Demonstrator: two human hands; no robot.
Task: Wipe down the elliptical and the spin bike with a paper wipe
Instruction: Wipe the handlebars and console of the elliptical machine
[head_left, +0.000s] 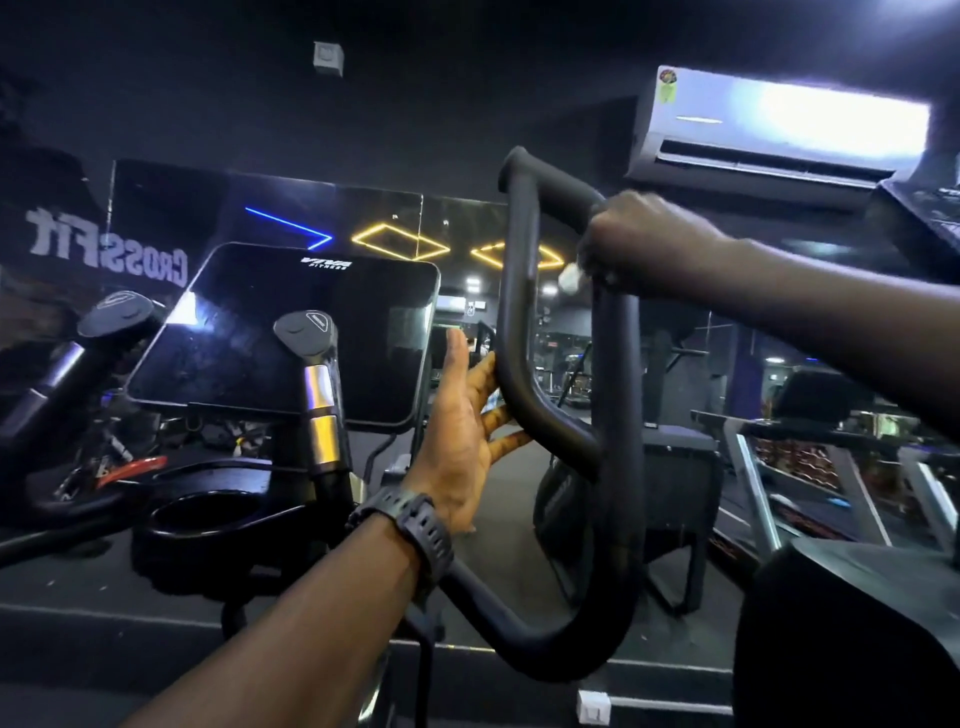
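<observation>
Our right hand (631, 241) clenches a small white paper wipe (570, 275) against the upper bar of the looped black foam-covered elliptical handle (618, 415), fingers curled round both. Our left hand (462, 431), a black watch (415, 527) on its wrist, lies released, straight fingers (506, 415) touching the handle's inner bend. The glossy black console screen (291, 332) sits left.

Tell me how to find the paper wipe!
Find the big black looped handlebar right of the dark console screen. Near its top, the right hand grips the bar. The paper wipe is the small white scrap poking out below that hand, the only white thing on the bar.
</observation>
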